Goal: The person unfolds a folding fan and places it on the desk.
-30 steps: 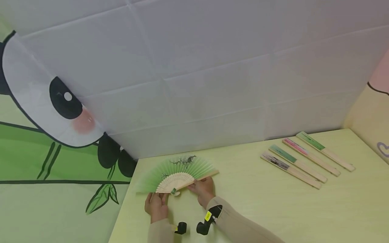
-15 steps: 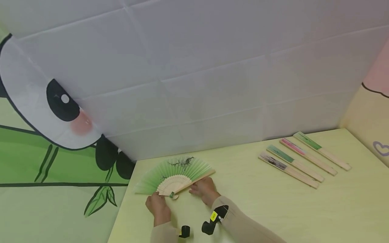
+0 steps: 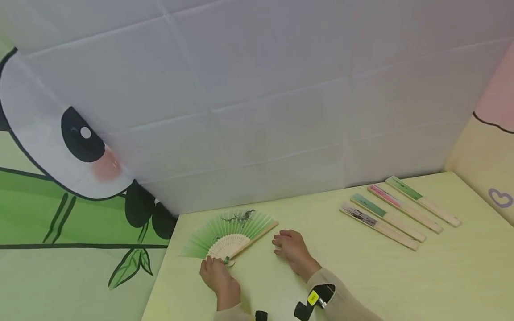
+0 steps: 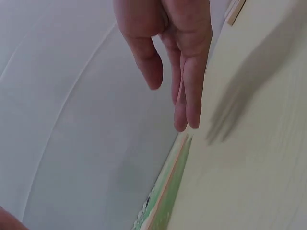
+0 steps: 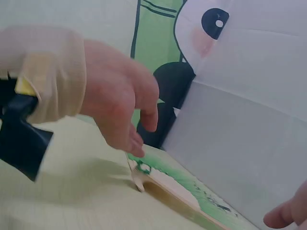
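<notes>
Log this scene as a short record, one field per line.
Surface: pale yellow table
Open fan: green fan with dark branch print, spread out at the table's left, pivot end toward the person
Folded fans: four, slanted side by side at the right, nearest to farthest: dark-printed fan, teal fan, pink fan, deeper green fan
Left hand: by the green fan's pivot end, not gripping it
Right hand: right of the green fan, apart from it, holding nothing
Backdrop: white sheet, creased
</notes>
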{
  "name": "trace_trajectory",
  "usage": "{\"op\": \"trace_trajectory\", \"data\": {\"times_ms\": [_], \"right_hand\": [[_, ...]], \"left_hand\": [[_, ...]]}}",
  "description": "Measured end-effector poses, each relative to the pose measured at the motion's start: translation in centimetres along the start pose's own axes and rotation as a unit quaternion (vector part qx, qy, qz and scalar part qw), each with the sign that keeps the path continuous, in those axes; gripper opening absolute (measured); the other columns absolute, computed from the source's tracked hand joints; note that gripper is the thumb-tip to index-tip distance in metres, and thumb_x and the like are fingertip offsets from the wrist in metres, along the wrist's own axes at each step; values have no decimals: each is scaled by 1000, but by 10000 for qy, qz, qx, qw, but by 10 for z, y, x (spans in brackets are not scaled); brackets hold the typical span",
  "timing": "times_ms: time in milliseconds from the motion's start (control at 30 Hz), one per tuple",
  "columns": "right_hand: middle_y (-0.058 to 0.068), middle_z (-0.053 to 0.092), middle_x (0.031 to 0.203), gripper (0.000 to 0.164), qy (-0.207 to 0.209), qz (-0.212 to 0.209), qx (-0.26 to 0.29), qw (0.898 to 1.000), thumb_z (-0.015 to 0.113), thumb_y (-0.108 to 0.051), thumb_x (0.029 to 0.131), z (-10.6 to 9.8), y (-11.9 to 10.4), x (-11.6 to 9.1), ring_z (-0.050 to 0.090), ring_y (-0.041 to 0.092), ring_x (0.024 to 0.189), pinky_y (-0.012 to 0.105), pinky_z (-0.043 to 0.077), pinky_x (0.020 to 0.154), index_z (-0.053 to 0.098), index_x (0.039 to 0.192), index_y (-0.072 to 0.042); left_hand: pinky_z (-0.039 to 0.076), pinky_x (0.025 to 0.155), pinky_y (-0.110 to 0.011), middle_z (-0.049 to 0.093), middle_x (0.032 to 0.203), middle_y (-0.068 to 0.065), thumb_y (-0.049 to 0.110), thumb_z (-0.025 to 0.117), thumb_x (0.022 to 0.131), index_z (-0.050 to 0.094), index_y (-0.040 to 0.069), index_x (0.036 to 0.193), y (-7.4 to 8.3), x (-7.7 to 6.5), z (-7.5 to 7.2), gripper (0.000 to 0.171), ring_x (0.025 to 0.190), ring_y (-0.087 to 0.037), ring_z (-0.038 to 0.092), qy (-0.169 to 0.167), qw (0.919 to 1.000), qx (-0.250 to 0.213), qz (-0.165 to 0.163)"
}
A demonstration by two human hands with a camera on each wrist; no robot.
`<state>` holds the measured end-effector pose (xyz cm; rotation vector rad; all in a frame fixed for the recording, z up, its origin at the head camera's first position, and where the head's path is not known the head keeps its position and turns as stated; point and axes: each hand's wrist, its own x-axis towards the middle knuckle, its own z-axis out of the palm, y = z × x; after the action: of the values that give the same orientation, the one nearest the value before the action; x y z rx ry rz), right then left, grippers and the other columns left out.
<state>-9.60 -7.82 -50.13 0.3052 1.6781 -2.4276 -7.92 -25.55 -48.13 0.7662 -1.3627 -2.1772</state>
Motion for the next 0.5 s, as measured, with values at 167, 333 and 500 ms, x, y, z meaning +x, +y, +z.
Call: {"op": "trace_trajectory", "data": {"times_ms": [167,333,500], "right_hand": [[45,50,142,46,327,-291,-111,9990,51,12,102,-26,-6,-12,52,56,135,59,53,106,38,144,22],[41,53,143,45,506,-480,-365,9969,50,9,103,-48,-12,-23,55,52,135,55,56,104,41,146,18],[37,54,144,45,646,-637,-624,9939,51,7,104,-66,-19,-34,57,49,134,49,58,103,44,148,14]], "left_hand": [[21,131,-44,7,173,-29,-6,31,108,-2,-9,164,-12,-30,16,65,161,-41,11,-375,9985,387,-37],[22,130,-50,12,171,-33,-7,35,107,0,-12,162,-29,-52,26,66,159,-46,15,-687,9951,694,-181],[23,129,-57,15,169,-35,-6,38,106,0,-13,162,-45,-70,35,68,157,-51,17,-951,9916,825,-294]]}}
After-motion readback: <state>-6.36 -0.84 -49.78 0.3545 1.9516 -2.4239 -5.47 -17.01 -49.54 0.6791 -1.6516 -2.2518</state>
